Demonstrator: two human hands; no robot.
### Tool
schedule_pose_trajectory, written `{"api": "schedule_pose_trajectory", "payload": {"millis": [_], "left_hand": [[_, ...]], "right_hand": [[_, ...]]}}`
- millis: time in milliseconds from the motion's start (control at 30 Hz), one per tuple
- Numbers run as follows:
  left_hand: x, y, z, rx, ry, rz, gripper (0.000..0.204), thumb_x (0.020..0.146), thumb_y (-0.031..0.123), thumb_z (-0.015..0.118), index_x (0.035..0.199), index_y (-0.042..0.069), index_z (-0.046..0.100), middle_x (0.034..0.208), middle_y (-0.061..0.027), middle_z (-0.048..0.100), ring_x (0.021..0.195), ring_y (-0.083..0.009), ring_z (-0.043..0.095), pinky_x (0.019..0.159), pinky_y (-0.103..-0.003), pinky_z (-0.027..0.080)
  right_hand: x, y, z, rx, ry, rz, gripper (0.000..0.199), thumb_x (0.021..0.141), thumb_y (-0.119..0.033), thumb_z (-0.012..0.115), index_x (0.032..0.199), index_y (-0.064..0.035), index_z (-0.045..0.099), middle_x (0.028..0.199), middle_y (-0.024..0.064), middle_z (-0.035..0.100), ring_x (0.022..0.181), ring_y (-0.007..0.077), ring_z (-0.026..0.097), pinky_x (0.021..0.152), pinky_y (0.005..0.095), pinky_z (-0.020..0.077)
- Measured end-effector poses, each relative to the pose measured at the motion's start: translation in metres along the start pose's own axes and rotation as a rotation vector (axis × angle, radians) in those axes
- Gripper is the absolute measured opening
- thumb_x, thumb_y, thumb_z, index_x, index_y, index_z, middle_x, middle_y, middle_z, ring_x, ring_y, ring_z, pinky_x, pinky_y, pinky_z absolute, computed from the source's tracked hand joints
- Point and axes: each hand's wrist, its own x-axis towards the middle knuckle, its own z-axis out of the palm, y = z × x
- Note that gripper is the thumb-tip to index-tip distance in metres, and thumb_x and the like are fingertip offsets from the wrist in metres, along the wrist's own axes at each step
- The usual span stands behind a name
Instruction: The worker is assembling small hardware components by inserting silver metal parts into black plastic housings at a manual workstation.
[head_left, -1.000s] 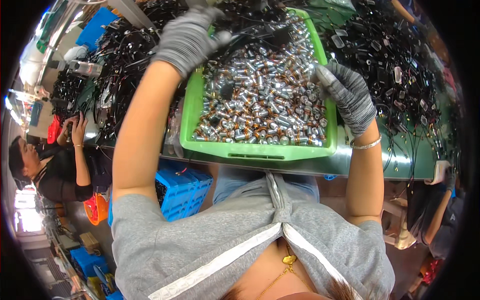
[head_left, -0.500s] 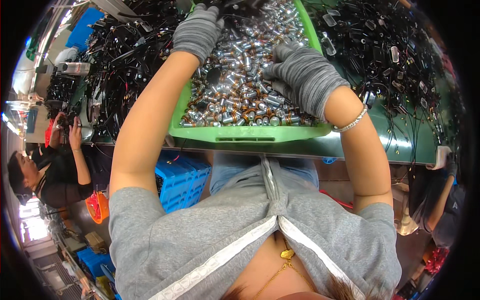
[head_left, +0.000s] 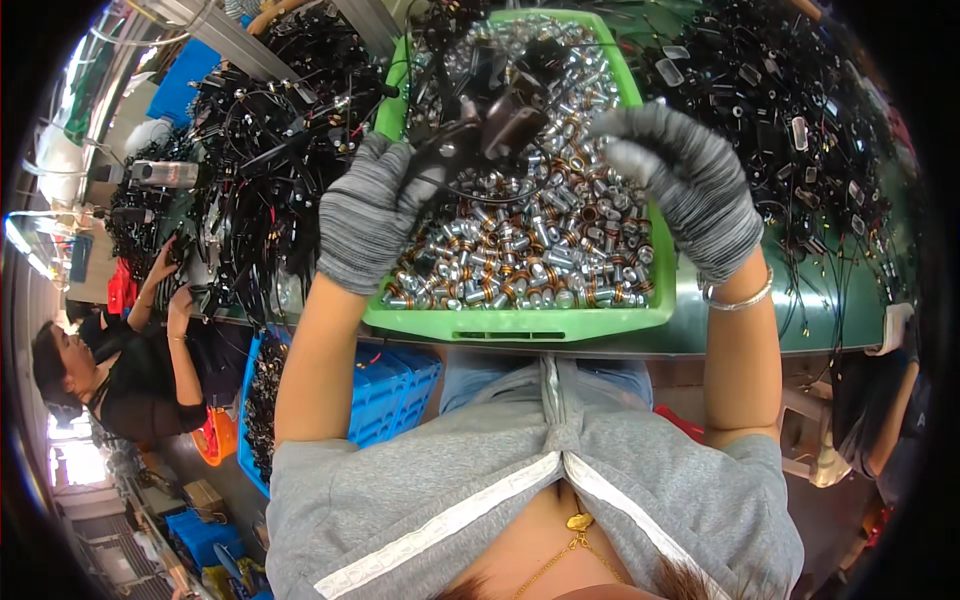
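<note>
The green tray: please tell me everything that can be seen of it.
The green tray looks plastic and roughly rectangular, with a narrow slot in its near wall. It rests upright on the green table, holding many small silvery metal parts. The left hand partly hides its left wall; contact is unclear.

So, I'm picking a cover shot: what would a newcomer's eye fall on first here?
Probably the bright green tray, upper middle, heaped with shiny metal parts. Then the grey-gloved left hand at its left edge and right hand at its right edge. Dark cable piles flank it.
</note>
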Motion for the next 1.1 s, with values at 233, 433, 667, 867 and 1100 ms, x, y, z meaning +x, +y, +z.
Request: {"api": "schedule_pose_trajectory", "payload": {"millis": [233,433,667,867,1100], "left_hand": [[0.009,0.015,-0.012,-0.049,-0.074,0.018,0.029,0.080,0.026,0.072,0.096,0.003,0.066,0.100,-0.0240,0.064,0.080,-0.0341,0.067,0.069,-0.037,0.055],[0.010,0.017,-0.015,-0.021,-0.128,0.085,0.030,0.081,0.031,0.070,0.092,0.004,0.066,0.097,-0.0215,0.065,0.075,-0.0317,0.067,0.066,-0.036,0.055],[0.011,0.017,-0.015,-0.007,-0.172,0.057,0.031,0.079,0.030,0.071,0.094,0.004,0.066,0.096,-0.0206,0.065,0.076,-0.0322,0.067,0.068,-0.037,0.055],[0.008,0.015,-0.014,-0.045,-0.189,0.042,0.030,0.078,0.029,0.072,0.093,0.004,0.066,0.097,-0.0196,0.065,0.076,-0.0321,0.066,0.068,-0.037,0.054],[0.007,0.015,-0.012,-0.005,-0.182,0.060,0.028,0.078,0.027,0.072,0.094,0.004,0.067,0.097,-0.0179,0.064,0.073,-0.0314,0.066,0.065,-0.036,0.054]], "right_hand": [[0.026,-0.002,0.020,-0.092,0.146,-0.350,0.021,0.081,-0.007,0.071,0.101,-0.0061,0.069,0.094,0.0080,0.070,0.081,0.0136,0.067,0.073,0.0247,0.0558],[0.033,-0.001,0.013,-0.184,0.091,-0.405,0.021,0.076,-0.009,0.076,0.096,-0.0061,0.070,0.092,0.0055,0.071,0.082,0.0129,0.067,0.073,0.0245,0.0560],[0.041,0.003,0.001,-0.186,-0.059,-0.509,0.027,0.075,0.002,0.072,0.102,-0.0019,0.066,0.099,0.0097,0.069,0.093,0.0200,0.067,0.084,0.0303,0.0539],[0.045,-0.003,-0.001,-0.241,-0.143,-0.499,0.025,0.076,0.002,0.071,0.100,-0.0022,0.066,0.095,0.0086,0.069,0.089,0.0191,0.067,0.081,0.0292,0.0537],[0.036,-0.008,0.000,-0.395,-0.096,-0.410,0.021,0.078,-0.009,0.073,0.098,-0.0042,0.068,0.091,0.0069,0.069,0.084,0.0164,0.067,0.076,0.0282,0.0530]]}}
